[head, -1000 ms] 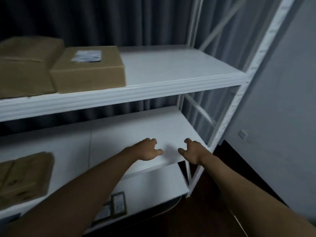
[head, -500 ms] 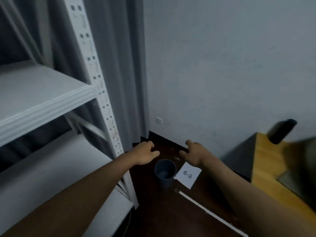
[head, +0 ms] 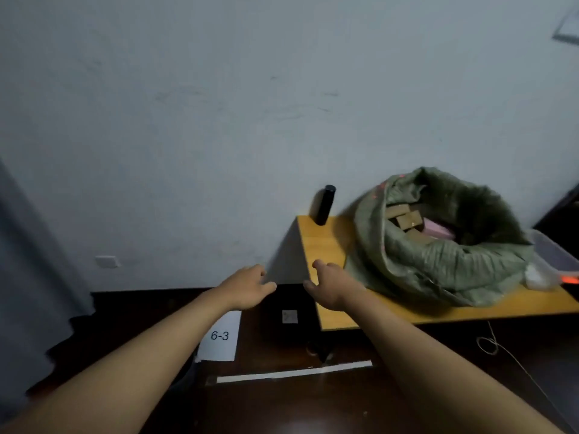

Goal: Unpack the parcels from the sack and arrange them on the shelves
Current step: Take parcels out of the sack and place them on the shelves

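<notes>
- Sack (head: 438, 245) slumped on the right part of the wooden table (head: 322, 245), mouth open upward, parcels (head: 410, 219) showing inside.
- Lies right of and farther than both hands.
- Right hand (head: 332, 289) nearer, over the table's near left corner, fingers loose, holding nothing.
- Left hand (head: 247, 289) farther left, off the table, likewise relaxed and empty.
- Probably a rightward reach next.

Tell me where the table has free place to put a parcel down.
Bare wood lies between the black cylinder and the table's near-left corner, left of the green sack. The right side is crowded by the sack and a clear container.
</notes>
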